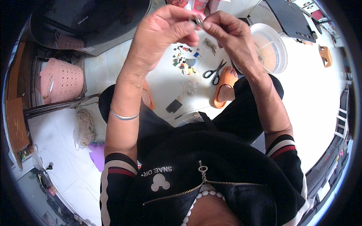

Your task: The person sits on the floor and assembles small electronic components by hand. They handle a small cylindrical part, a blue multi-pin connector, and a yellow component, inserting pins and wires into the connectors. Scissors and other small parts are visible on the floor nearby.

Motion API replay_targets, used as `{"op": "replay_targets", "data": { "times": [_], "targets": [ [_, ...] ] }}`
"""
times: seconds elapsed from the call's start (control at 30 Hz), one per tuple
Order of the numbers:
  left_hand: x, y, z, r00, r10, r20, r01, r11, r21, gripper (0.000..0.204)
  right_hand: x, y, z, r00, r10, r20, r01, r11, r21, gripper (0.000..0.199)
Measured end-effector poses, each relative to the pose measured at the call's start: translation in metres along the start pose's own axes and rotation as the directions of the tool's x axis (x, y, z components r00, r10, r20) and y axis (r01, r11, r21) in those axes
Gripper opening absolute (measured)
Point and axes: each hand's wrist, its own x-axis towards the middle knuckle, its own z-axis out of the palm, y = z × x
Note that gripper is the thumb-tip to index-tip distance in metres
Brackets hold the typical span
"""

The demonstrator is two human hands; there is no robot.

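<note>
Up in front of me, my left hand (164, 32) and my right hand (233, 37) meet with bent fingers. Between their fingertips they pinch a small silvery-grey piece (198, 21), partly covered by the fingers, so its kind cannot be made out. Below the hands, a group of small coloured parts (184, 62) lies spread on the pale tiled floor. A tied bundle of brownish cord (210, 46) rests near them. Black-handled scissors (215, 72) lie with the blades apart, beside my right foot.
A white bucket (281, 52) stands beyond my right forearm. To the left is a pink perforated basket (62, 81). A small clear plastic bag (192, 87) and a flat black piece (174, 106) lie between my feet in orange slippers (226, 81). An orange stool (325, 56) is far right.
</note>
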Motion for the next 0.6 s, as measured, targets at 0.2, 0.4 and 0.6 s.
{"op": "replay_targets", "data": {
  "times": [0.2,0.4,0.6],
  "targets": [
    [0.002,-0.010,-0.002,0.996,0.031,-0.088,-0.003,0.953,0.303,0.014,-0.004,-0.008,0.007,0.986,-0.150,0.066,0.145,0.986,0.077,0.015],
    [-0.001,-0.002,0.003,0.997,0.022,0.074,-0.032,0.991,0.130,0.020,0.003,-0.007,-0.003,0.997,0.080,-0.008,-0.079,0.994,0.073,0.014],
    [0.012,-0.004,-0.004,0.981,0.055,-0.188,-0.028,0.989,0.146,0.014,-0.005,-0.014,0.006,0.991,0.017,0.130,-0.043,0.980,0.196,0.010]
  ]
}}
